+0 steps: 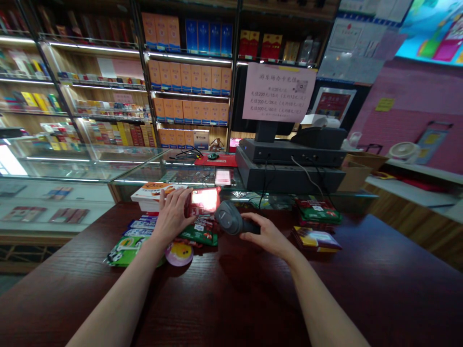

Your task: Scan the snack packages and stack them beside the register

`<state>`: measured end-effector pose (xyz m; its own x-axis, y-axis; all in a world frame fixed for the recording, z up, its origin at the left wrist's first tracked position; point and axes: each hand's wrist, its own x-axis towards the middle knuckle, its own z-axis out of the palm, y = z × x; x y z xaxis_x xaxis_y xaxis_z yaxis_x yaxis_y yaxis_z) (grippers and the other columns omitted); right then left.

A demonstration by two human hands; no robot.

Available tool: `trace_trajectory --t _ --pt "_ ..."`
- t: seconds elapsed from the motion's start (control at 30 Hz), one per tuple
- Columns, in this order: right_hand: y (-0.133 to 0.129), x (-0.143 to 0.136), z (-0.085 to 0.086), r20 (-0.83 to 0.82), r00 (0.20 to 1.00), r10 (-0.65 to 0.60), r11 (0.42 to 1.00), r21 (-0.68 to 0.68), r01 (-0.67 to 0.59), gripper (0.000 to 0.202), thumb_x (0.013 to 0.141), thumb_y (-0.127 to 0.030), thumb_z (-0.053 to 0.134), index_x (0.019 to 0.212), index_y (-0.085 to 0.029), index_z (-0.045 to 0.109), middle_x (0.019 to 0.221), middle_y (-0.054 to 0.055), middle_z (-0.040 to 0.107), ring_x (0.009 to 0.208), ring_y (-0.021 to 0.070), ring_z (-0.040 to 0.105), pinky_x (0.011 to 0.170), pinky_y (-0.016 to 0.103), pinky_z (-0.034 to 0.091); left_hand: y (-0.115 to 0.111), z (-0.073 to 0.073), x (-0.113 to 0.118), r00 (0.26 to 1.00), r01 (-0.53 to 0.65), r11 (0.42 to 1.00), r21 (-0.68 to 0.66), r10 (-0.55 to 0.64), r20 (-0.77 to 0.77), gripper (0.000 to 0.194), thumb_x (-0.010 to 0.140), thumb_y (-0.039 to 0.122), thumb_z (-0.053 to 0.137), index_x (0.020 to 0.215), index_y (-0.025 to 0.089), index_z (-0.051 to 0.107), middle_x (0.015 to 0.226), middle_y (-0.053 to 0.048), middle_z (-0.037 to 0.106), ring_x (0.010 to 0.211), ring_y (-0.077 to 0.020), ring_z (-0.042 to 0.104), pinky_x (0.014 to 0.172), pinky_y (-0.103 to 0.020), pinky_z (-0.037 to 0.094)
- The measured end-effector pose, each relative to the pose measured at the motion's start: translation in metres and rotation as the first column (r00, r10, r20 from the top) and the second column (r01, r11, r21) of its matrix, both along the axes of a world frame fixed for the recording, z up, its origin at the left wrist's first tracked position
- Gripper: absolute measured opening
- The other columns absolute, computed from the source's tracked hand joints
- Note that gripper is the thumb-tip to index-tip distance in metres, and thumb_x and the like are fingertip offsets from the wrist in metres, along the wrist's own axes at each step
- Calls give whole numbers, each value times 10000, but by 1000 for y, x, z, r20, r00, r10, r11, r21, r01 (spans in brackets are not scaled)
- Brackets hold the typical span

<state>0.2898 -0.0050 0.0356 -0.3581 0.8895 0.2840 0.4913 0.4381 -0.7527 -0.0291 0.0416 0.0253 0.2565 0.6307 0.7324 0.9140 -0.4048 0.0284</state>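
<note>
Where the dark wooden table (pixel 235 299) lies nearest the viewer, both forearms extend across it. A round purple-and-yellow item (pixel 180 254) rests left of centre, beside a green panda packet (pixel 125 250). On the right lies a stack of yellow-and-brown packs (pixel 316 242). The right hand (pixel 265 233) has its fingers closed around the handle of a dark handheld scanner (pixel 229 219), whose head faces left. The left hand (pixel 172 212) has its fingers curled, with a small gap to the thumb, gripping the left end of a red packet (pixel 191 208). This packet is located just beyond the scanner head, above green packets (pixel 202 234); its face is brightly lit. Whether scanner and packet touch cannot be determined. Behind the left hand sits a white-and-orange box (pixel 146 196). Farther back, a register terminal (pixel 289 153) stands on the glass counter, bearing a pink notice (pixel 278 113). Stocked shelves (pixel 195 94) line the wall.
</note>
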Motion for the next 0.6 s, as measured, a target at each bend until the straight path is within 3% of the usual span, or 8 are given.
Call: trace_trajectory --t 0.2,0.33,0.6 --pt "-2 -1 2 3 1000 24 1000 -19 -24 457 756 -321 768 1194 -248 657 1157 38 699 1097 262 605 976 394 438 -2 1 0 1000 12 1000 -4 -12 -3 760 784 337 702 1453 229 357 1407 -131 535 1336 -329 463 1223 -620 87" --pt "-1 -1 -3 40 997 67 996 -55 -64 554 706 -307 810 1234 -254 651 1142 35 691 1060 252 609 954 380 445 -2 2 1 1000 7 1000 -4 -7 -1 760 785 330 699 1454 231 352 1407 -135 536 1336 -333 465 1219 -625 92" --pt "-1 -5 -13 267 949 169 982 -133 -137 613 611 -310 872 1193 -314 680 1107 13 683 1070 266 576 952 384 402 -2 2 2 1000 -2 1000 0 2 13 780 779 334 699 1465 252 339 1402 -128 545 1334 -332 471 1222 -618 101"
